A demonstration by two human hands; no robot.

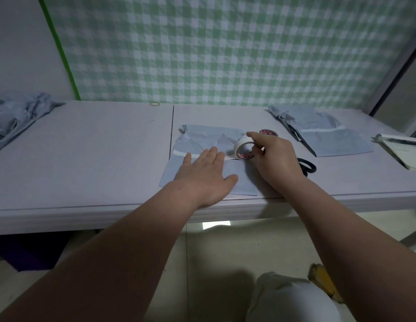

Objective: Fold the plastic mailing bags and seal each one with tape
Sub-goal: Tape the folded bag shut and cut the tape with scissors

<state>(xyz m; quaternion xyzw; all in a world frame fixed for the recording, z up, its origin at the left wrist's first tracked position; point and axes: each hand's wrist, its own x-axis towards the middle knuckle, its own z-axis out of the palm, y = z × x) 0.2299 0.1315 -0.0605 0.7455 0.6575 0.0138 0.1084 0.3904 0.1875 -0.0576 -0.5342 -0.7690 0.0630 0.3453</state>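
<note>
Bag (202, 145) pale blue (creased), folded, hand-pressed

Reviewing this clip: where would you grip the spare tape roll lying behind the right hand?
Pinch the spare tape roll from above, thumb in the core hole: it seems to lie flat on the table. The right hand hides its near side.

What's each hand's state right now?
Left hand: open, flat, pressing on the mailing bag.
Right hand: closed on the tape roll.
</note>
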